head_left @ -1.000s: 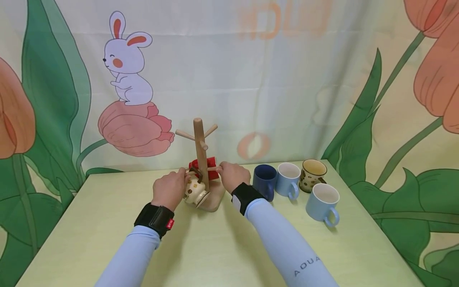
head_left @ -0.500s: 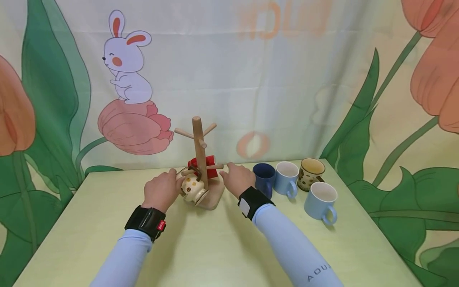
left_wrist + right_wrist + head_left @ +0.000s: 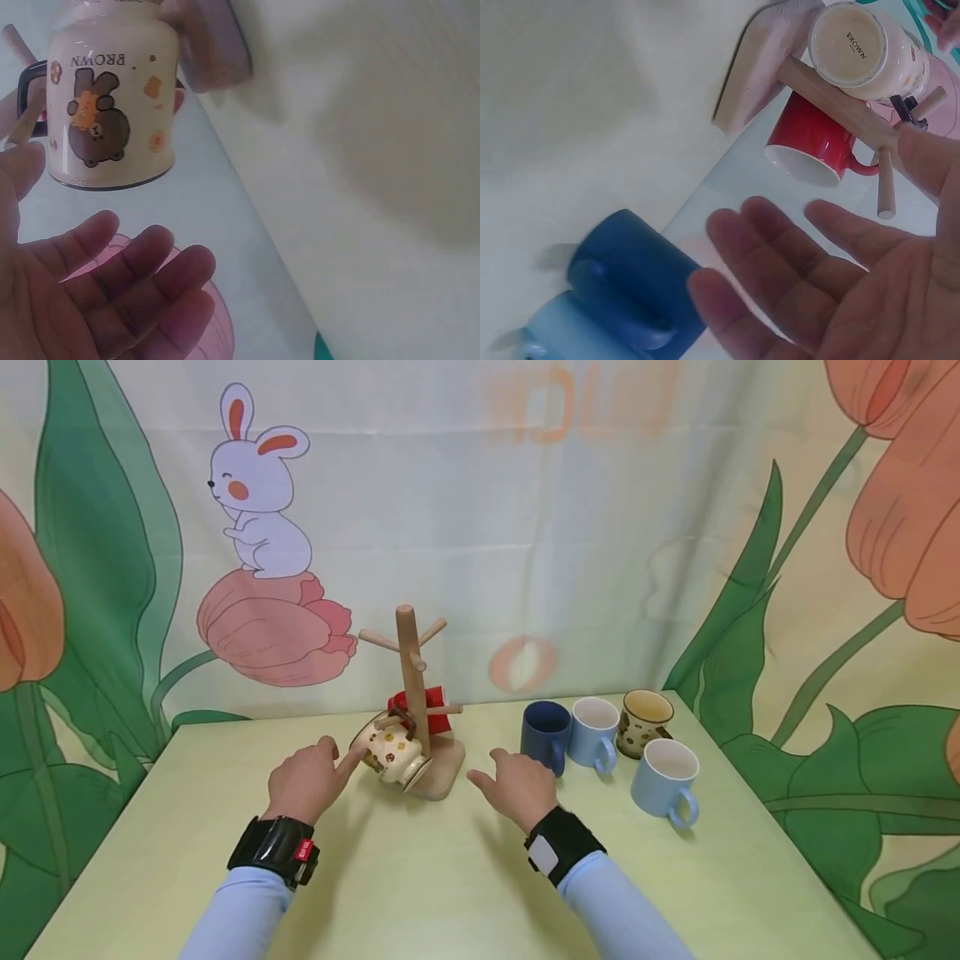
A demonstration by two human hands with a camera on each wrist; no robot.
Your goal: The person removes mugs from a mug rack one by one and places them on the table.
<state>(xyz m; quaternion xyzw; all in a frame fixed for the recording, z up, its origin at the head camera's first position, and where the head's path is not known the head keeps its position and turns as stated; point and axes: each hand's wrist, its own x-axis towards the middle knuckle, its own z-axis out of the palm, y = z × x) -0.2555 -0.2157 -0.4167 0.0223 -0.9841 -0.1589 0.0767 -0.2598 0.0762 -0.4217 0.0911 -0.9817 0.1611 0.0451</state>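
Observation:
A cream mug (image 3: 393, 758) with a brown bear print (image 3: 97, 124) hangs tilted by its dark handle on a lower peg of the wooden mug tree (image 3: 411, 664). Behind the post, a red mug (image 3: 814, 139) hangs on another peg, partly hidden in the head view. My left hand (image 3: 303, 783) is just left of the cream mug, fingers relaxed and holding nothing; the left wrist view shows a gap between fingers and mug. Right of the tree's base, my right hand (image 3: 521, 789) hovers with loose, spread fingers and an empty palm, nearest the dark blue mug (image 3: 545, 733).
Beside the dark blue mug stand a light blue mug (image 3: 592, 731), a cream-and-brown patterned mug (image 3: 645, 722) and, nearer the front, another light blue mug (image 3: 663, 777). A printed curtain (image 3: 450, 510) hangs behind the pale table (image 3: 420, 893).
Both hands have drawn away from the mug tree, the left one leftward and the right one rightward and nearer. Their fingers have loosened from the pegs. The cream mug stays hanging.

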